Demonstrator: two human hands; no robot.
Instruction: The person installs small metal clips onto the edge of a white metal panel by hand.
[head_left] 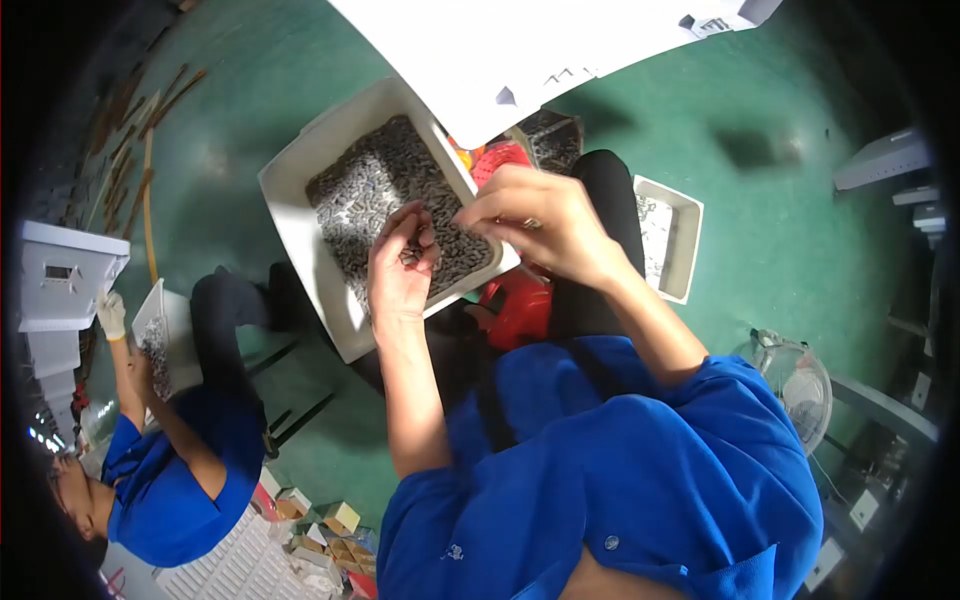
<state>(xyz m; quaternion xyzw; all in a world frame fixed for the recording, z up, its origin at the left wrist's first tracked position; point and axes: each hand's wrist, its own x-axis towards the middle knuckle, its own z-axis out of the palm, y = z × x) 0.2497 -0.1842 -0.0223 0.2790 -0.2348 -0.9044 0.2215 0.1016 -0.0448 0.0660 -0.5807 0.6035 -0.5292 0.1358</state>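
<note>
Left hand [398, 285], palm up, curled loosely around small grey pieces [411, 254]; right hand [548, 222], alongside, fingertips pinched, contents indiscernible. Beneath both: white bin [300, 245] of similar pieces. Right of the hands: smaller white bin [685, 240], green floor [765, 245].

Head camera: up on the head | looks down at left hand [402, 255], right hand [548, 215] and bin [310, 255] | hands near, green floor [790, 255] farther | wide, round view

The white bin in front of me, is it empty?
No, small grey pieces cover much of the white bin's floor.
</note>
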